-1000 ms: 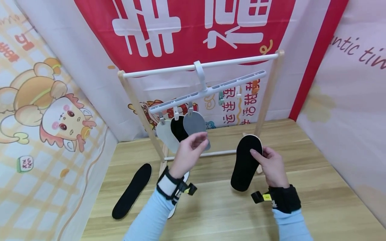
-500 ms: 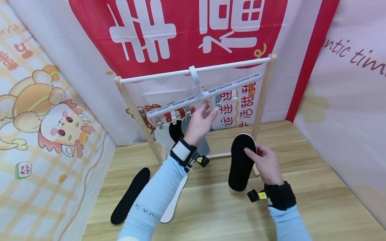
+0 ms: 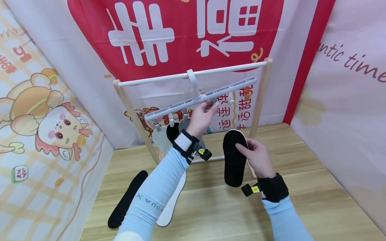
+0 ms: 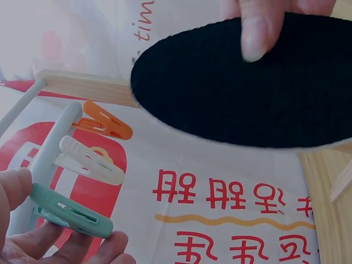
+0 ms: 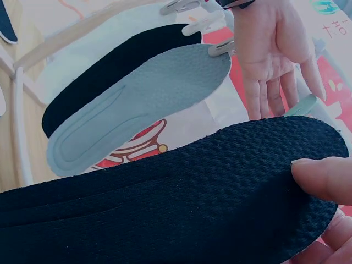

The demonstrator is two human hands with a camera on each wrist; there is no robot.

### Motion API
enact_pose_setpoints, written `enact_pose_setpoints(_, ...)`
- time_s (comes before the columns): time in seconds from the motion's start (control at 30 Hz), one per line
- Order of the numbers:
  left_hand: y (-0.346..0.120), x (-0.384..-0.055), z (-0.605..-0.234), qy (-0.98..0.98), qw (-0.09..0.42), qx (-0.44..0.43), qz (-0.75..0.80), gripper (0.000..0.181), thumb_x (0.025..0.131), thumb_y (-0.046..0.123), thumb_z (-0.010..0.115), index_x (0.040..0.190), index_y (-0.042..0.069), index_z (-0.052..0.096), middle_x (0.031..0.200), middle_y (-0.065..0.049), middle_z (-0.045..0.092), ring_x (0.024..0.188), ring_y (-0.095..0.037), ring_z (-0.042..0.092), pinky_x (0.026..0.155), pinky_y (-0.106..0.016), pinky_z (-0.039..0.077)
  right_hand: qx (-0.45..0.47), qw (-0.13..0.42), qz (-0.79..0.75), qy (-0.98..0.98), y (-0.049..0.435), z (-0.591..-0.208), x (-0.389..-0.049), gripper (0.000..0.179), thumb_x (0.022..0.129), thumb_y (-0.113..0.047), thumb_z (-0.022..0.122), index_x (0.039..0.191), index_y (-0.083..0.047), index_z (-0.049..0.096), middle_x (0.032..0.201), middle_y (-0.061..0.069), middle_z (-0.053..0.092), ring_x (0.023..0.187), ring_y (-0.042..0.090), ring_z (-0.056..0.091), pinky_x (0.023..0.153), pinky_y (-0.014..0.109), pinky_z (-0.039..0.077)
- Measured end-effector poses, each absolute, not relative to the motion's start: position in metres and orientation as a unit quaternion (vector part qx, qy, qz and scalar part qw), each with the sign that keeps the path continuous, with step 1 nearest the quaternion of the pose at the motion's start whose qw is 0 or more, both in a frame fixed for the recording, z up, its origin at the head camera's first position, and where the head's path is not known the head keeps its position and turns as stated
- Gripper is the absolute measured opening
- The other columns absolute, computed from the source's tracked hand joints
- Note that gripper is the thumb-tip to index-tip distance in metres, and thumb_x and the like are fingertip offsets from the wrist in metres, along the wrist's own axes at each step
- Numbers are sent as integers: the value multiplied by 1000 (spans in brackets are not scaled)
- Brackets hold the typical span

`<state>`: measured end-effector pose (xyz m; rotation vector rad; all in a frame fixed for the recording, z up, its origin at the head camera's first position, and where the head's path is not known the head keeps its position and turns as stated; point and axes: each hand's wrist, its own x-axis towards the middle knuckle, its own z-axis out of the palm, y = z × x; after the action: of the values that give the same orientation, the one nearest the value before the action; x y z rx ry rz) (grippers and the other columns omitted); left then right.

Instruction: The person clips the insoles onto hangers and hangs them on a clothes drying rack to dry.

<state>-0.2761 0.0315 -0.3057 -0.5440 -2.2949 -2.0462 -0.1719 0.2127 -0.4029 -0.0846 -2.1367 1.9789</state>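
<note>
I see the left hand [image 3: 202, 115] pinching the green clip [image 4: 76, 208], the right hand [image 3: 260, 158] gripping the black insole [image 3: 233, 162] edge (open air between).

Black insole [image 3: 233, 164] roughly upright; green clip [image 4: 69, 205] on hanger [image 3: 197, 99].

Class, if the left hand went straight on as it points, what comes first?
The left hand would first meet the mint-green plastic clip it is touching; depth beyond that is hard to judge.
</note>
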Motion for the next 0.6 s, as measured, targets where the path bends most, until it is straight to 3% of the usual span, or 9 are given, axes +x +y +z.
enact_pose_setpoints(0.3,26,-272,-308,-740,28,-192,-643,41,99,31,63,129,3,62,119,-6,66,110,-16,61,96,-35,49,-18,102,646,-756,203,-394,-184,38,91,-29,75,114,0,68,96,9,66,85,16,60,70,25,52)
enact_pose_setpoints(0.6,17,-261,-310,-742,27,-218,-633,44,99,38,60,127,4,64,118,-5,66,110,-15,61,94,-34,49,6,102,631,-769,192,-392,-191,36,92,-29,73,115,-1,69,99,14,65,85,22,60,69,30,55)
